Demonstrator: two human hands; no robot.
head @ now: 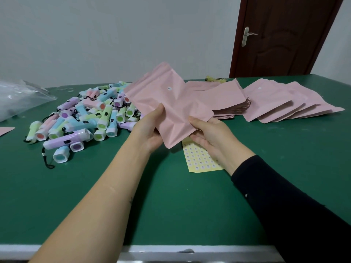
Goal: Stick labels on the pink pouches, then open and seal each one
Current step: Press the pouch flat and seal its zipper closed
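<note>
The pouch (167, 103) looked matt and creased. The torches (79, 118) were glossy plastic, the table (171, 205) matt green, the door (281, 35) dark polished wood.

label sheet (199, 160) partly under r hand (210, 135)

Pink pouch (171, 105), matte and creased, lifted off the green table (171, 205) and tilted away, gripped at its near lower edge by left hand (152, 133) and right hand (207, 135); small round white label (169, 88) stuck near the upper middle of its face. Behind it, flat stack of pouches (224, 97) on the table, top one curling upward. Further right, fanned row of pouches (269, 107), overlapping, topmost bearing its own white dot (259, 88). Below the held pouch's near corner, yellow label sheet (199, 160) flat on the table, rows of small round stickers, partly hidden by the right hand. Pink corner of another pouch (5, 130) at far left.
</note>
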